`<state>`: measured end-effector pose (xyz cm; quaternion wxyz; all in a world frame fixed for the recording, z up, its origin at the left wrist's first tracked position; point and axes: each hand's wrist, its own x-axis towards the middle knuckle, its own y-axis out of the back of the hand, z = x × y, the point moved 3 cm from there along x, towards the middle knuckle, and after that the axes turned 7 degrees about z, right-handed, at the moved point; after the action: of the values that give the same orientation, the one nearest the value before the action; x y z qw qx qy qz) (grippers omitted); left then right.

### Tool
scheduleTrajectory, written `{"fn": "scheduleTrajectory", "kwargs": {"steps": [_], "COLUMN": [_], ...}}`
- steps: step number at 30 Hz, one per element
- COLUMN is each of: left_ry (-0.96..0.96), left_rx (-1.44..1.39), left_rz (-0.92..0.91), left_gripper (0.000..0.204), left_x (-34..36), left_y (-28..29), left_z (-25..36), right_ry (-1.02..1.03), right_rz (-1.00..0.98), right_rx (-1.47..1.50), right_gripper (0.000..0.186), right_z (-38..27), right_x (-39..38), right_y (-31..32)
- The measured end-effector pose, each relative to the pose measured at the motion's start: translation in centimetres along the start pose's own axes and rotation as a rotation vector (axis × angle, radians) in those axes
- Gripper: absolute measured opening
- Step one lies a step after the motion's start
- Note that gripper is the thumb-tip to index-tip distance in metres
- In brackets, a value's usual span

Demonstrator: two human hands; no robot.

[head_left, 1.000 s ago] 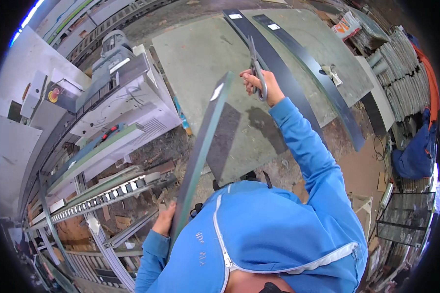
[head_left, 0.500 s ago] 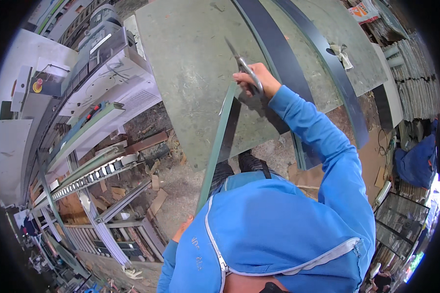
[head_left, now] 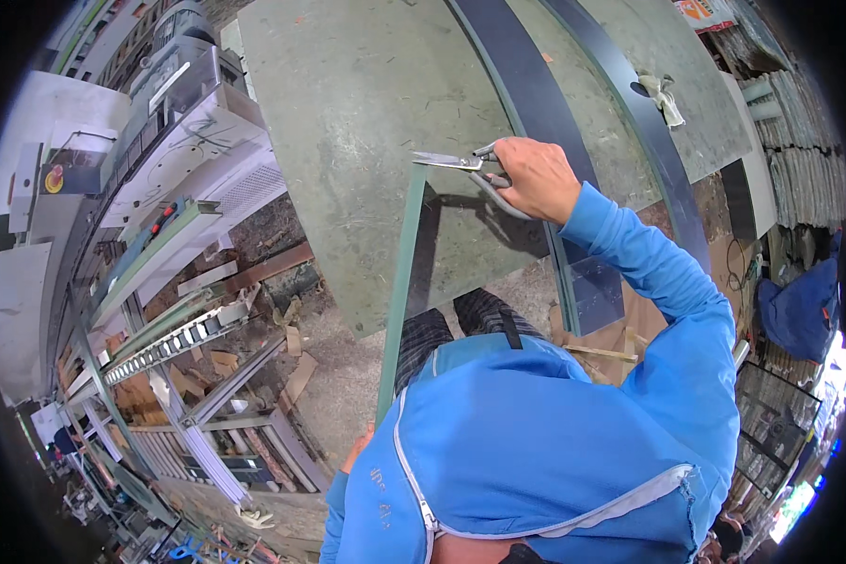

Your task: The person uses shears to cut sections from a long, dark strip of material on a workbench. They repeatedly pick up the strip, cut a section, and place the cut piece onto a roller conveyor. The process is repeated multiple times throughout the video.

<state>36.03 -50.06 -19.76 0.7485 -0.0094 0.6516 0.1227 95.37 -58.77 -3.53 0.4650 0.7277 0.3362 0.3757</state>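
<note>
My right hand [head_left: 539, 179] is closed round the handles of a pair of metal scissors [head_left: 453, 162]. Their blades point left and lie at the far end of a long green strip [head_left: 403, 282]; whether they touch it I cannot tell. The strip runs from over the grey-green worktop [head_left: 338, 122] back toward my left side. At its near end is my left hand [head_left: 355, 451], closed on it, with most of the hand hidden by my blue jacket.
Two long dark panels [head_left: 538, 85] lie across the worktop to the right, with a pair of pale gloves [head_left: 663, 99] on the farther one. A grey machine [head_left: 202, 141] and a metal rack [head_left: 179, 343] stand left. Scraps litter the floor [head_left: 334, 376]; stacked wrapped sheets [head_left: 790, 141] are at far right.
My right hand has shifted right and slightly nearer me. The scissors have swung from pointing away to pointing left, their blades now at the strip's far end. The left hand stays low beside me.
</note>
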Motion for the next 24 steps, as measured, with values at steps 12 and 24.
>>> {"fn": "scheduleTrajectory", "kwargs": {"steps": [12,24], "left_ry": [-0.003,-0.099], "left_rx": [0.007,0.051], "left_rz": [0.007,0.024], "left_gripper": [0.042,0.043], "left_x": [0.0,0.1], "left_y": [-0.5,-0.6], "left_z": [0.5,0.8], "right_ry": [0.018,0.109], "right_rz": [-0.138,-0.168], "right_rx": [-0.029,-0.095], "right_gripper": [0.025,0.02], "right_z": [0.3,1.4], "right_x": [0.5,0.8], "right_y": [-0.1,0.3]}}
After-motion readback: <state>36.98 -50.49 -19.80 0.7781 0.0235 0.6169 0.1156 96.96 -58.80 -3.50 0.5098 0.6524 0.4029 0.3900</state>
